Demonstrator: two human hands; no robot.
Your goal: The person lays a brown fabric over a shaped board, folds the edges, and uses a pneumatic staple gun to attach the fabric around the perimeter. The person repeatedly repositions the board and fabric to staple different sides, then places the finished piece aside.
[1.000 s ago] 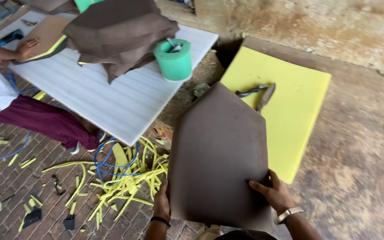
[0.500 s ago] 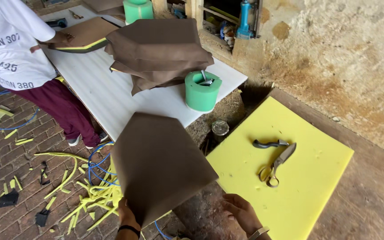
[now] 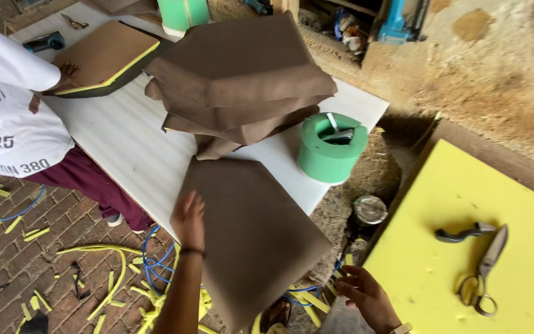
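head view, looking down. left hand — forearm rising from the near edge, palm down and flat on the left part of the brown fabric panel, fingers extended and a little spread, gripping nothing; a dark band at the wrist. right hand — near right, just off the panel's right corner, fingers loosely curled and half open, empty; whether a fingertip touches the panel cannot be told.

brown fabric panel — lies tilted, its far part over the near edge of the white table, its near part overhanging toward the floor; the lowest corner is cut off by the near frame edge.

stack of brown fabric pieces — on the table, just beyond the panel, folded unevenly; count not readable. green round tub — on the table's right end, just beside the stack, a pale tool inside, hard to identify. yellow foam sheet — right, well apart from the table, bearing scissors and a dark handle; its right side is cut off.

another person's white shirt — far left, a hand on a board edged yellow. brick floor — near left, strewn with yellow offcuts and blue cord. open table surface lies left of the panel, between it and that person.
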